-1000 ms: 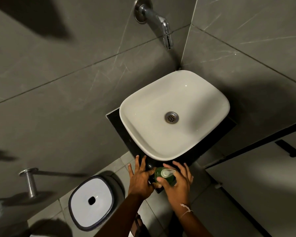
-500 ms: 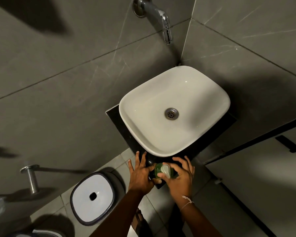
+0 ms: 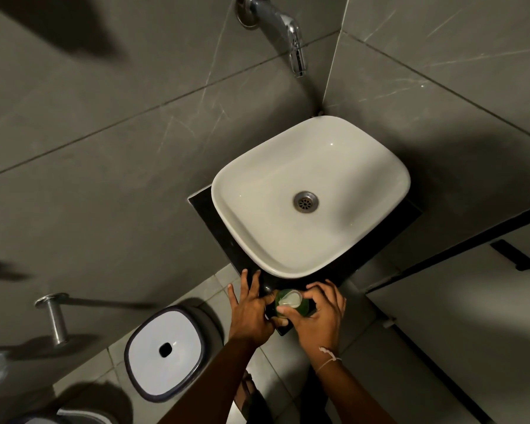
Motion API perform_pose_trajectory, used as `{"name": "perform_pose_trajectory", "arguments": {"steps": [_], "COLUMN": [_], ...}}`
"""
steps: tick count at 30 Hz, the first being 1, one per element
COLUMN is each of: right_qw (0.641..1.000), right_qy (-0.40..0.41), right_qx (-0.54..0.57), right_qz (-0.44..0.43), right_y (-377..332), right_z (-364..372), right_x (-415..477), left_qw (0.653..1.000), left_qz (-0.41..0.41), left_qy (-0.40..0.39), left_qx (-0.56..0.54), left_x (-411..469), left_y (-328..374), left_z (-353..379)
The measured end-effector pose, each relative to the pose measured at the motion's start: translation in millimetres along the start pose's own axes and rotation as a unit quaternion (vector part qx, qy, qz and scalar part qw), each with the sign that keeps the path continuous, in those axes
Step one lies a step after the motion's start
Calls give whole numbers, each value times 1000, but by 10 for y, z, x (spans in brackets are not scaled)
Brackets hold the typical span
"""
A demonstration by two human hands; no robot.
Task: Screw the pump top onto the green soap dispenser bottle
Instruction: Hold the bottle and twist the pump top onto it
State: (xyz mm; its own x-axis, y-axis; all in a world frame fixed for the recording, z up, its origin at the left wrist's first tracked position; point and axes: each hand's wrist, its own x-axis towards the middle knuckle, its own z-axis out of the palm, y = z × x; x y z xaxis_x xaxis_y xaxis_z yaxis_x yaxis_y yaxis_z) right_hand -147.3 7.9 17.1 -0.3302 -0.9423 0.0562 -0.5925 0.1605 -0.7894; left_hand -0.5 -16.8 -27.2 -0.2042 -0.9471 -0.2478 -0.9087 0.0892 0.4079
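Note:
The green soap dispenser bottle stands on the near corner of the black counter, seen from straight above. The white pump top sits on its neck. My right hand curls around the pump top, thumb and fingertips pinching it. My left hand rests against the bottle's left side, thumb touching it and the other fingers spread over the counter edge. Most of the bottle's body is hidden under the pump and my hands.
A white basin fills the counter just beyond the bottle, with a chrome tap on the wall above. A white bin with a dark rim stands on the floor at the left. A metal holder juts from the left wall.
The pump top's spout has turned under my right hand, from pointing right to pointing toward the upper right. Both hands stay at the bottle. The view has tilted slightly.

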Motion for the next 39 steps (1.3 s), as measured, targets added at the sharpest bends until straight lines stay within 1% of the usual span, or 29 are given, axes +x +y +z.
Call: {"name": "perform_pose_trajectory", "arguments": {"steps": [4, 8, 9, 14, 18, 21, 24, 27, 31, 36, 39], "right_qw": [1000, 999, 999, 1000, 999, 1000, 999, 998, 995, 977, 976], "right_qy": [29, -36, -39, 6, 4, -11, -4, -6, -45, -128, -139], "right_qx": [-4, 14, 16, -14, -26, -13, 26, 28, 14, -79, -87], "right_qz": [3, 1, -3, 9, 18, -7, -47, -54, -85, -151, -146], "right_y": [-39, -6, -6, -34, -68, -65, -94, -154, -151, -124, -142], "right_z": [53, 15, 10, 44, 32, -92, -245, -275, -315, -439, -509], "right_x": [-58, -66, -57, -52, -86, -128, -151, -87, 16, 140, 160], "left_qw": [1000, 1000, 1000, 1000, 1000, 1000, 1000, 1000, 1000, 1000, 1000], "left_qz": [2, 6, 5, 4, 9, 10, 11, 8, 7, 9, 11], "left_qy": [-3, -2, -1, 5, 6, 9, 8, 2, -1, -6, -8], "left_qx": [-2, 0, -1, 3, 13, 10, 11, 8, 7, -3, 3], "left_x": [-7, -8, -5, -20, -12, -23, -17, -16, -15, -15, -15], "left_y": [12, 16, 14, 20, 15, 17, 10, 9, 1, 11, 10], "left_z": [-23, -36, -30, -38, -38, -48, -49, -42, -26, -53, -53]}}
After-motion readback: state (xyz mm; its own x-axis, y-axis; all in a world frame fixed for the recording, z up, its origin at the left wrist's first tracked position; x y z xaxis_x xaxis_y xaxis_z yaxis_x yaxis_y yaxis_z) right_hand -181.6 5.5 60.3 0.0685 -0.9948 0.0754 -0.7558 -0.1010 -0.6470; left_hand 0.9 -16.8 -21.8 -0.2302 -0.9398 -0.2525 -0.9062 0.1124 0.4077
